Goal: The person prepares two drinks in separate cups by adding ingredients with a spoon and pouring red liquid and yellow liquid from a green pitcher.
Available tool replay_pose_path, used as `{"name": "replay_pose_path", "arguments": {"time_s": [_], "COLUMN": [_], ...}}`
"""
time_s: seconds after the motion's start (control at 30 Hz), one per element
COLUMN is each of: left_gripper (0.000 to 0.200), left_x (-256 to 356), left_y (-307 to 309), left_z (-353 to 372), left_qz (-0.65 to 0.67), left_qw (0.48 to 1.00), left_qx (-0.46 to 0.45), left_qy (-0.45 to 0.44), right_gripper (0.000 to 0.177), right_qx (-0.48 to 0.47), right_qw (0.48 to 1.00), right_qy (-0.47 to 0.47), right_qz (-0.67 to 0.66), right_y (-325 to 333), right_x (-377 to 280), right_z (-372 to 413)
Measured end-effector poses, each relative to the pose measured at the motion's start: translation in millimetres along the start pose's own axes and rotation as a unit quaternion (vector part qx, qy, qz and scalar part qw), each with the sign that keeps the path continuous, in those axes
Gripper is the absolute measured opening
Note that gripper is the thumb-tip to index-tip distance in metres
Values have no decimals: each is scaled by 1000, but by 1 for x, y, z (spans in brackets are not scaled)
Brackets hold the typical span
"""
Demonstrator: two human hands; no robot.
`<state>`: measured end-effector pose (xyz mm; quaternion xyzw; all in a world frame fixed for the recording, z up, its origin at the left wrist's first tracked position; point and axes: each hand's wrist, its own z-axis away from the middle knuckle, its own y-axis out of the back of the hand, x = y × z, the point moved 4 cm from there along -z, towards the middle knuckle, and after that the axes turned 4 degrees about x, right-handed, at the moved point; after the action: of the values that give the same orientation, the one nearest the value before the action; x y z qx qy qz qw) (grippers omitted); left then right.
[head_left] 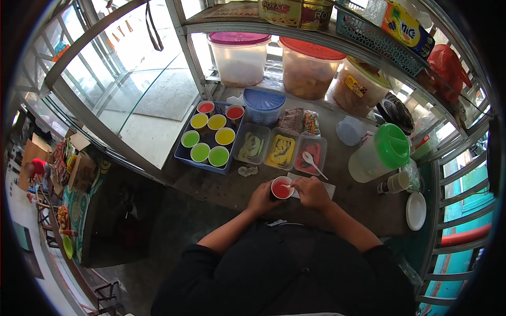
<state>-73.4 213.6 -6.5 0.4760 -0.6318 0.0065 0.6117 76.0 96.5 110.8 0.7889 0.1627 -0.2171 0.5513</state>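
My left hand (261, 199) is wrapped around a paper cup (281, 190) of red liquid, close to the counter's front edge. In my right hand (314, 193) is a small white plastic spoon (286, 185), its end dipped in the red liquid. Just beyond the cup stand three clear tubs in a row: a green-smeared tub (250, 147), a yellow tub (282, 150) and a pink tub (318, 145). A larger white spoon (314, 165) lies in the pink one. Left of them, a blue tray (197, 164) holds several cups of red, yellow and green liquid.
A green-lidded jug (377, 155), stacked cups (395, 182) and a white lid (416, 210) stand right. Behind are a blue-lidded container (263, 108) and big lidded tubs (311, 68). A crumpled clear plastic piece (247, 171) lies near the tray. A shelf (237, 20) hangs overhead.
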Motion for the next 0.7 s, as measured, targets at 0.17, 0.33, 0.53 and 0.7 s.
{"name": "replay_pose_path", "arguments": {"time_s": [0.17,0.33,0.53,0.7], "left_gripper": [81,86,83,83], "left_x": [4,21,38,63], "left_y": [0,-2,-24,-41], "left_z": [2,5,11,12], "left_qz": [4,39,185,165], "left_qw": [1000,997,967,962], "left_qx": [5,51,149,189], "left_qy": [4,30,95,110], "right_gripper": [16,21,24,23], "right_qx": [36,-26,-87,-96], "right_qw": [995,997,989,979], "right_qy": [19,66,113,178], "right_qz": [-91,-14,-40,-30], "right_y": [-20,-9,-10,14], "right_x": [16,14,10,13], "right_z": [6,-5,-12,-22]}}
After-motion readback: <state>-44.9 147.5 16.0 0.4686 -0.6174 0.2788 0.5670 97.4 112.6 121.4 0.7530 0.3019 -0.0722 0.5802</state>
